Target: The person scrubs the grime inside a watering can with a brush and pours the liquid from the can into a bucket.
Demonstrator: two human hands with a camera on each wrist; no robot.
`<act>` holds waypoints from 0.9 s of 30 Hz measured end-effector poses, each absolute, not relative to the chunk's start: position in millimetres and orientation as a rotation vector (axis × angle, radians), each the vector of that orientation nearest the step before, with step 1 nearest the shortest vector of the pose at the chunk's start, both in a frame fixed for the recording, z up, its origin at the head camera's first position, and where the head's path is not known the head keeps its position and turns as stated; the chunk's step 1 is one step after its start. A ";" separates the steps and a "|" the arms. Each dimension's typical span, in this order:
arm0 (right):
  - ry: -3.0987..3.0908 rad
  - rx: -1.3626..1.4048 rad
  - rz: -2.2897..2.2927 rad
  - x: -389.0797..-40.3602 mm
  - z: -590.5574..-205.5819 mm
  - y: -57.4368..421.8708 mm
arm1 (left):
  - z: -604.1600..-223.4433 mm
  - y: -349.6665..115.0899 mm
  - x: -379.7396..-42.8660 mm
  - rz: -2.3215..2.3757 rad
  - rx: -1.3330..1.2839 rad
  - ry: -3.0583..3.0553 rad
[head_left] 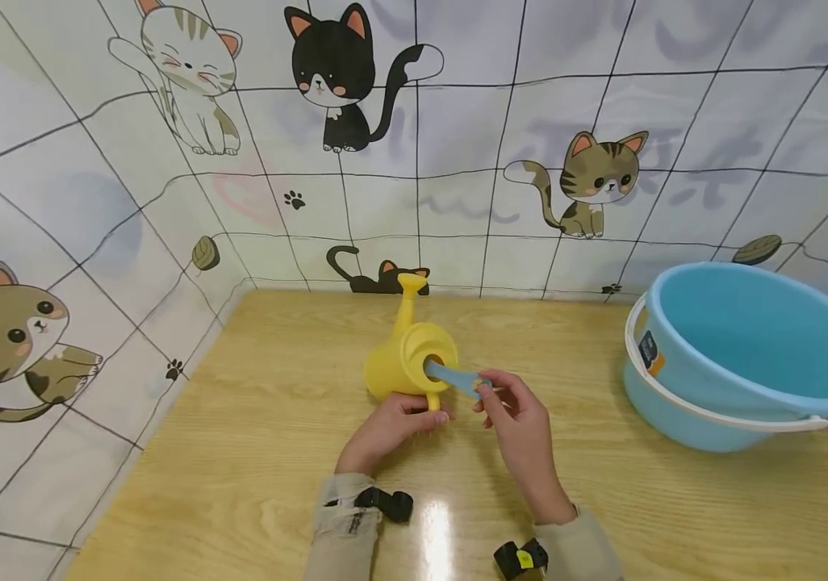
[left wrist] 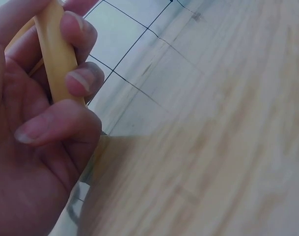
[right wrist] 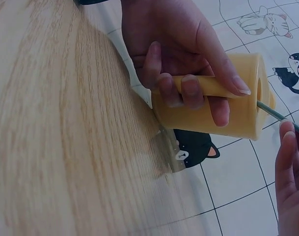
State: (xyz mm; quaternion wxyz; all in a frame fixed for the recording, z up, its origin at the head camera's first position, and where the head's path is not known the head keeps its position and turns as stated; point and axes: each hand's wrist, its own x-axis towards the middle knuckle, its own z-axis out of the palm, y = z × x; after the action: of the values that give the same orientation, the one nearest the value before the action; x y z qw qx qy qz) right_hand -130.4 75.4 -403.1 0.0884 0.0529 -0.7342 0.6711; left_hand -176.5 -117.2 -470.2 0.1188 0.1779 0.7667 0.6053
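Note:
A yellow watering can (head_left: 383, 367) is near the middle of the wooden table, its spout toward the back wall and its round top opening facing up. My left hand (head_left: 388, 432) grips the can's handle (right wrist: 208, 86); the left wrist view shows the fingers curled around it. Between thumb and fingers, my right hand (head_left: 523, 432) pinches one end of a flat light blue piece (head_left: 453, 376), perhaps a toy shovel. Its narrow end reaches into the can's opening, so the tip is hidden. In the right wrist view, my right hand (right wrist: 291, 172) shows at the right edge.
At the right of the wooden table (head_left: 269, 452) stands a large light blue bucket (head_left: 697, 420) with a white handle. A white tiled-pattern cover with cartoon cats (head_left: 334, 73) closes off the back and left sides. Both wrists carry black straps.

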 end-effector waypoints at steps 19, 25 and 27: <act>-2.163 0.129 1.985 -130.8 -403.9 74.4 | -462.6 -116.6 -173.9 1.786 0.512 2.219; -2.157 0.135 1.991 -130.6 -404.0 74.7 | -452.9 -117.3 -169.0 1.771 0.507 2.222; -2.149 0.139 2.006 -131.9 -406.1 75.4 | -459.9 -117.8 -171.9 1.776 0.514 2.225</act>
State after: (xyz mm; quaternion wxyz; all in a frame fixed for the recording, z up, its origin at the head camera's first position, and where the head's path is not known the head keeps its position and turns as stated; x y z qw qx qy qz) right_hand -131.9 75.4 -406.1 0.0994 0.0470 -0.7266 0.6782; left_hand -171.9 -117.8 -459.9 0.1241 0.1763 0.7631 0.6093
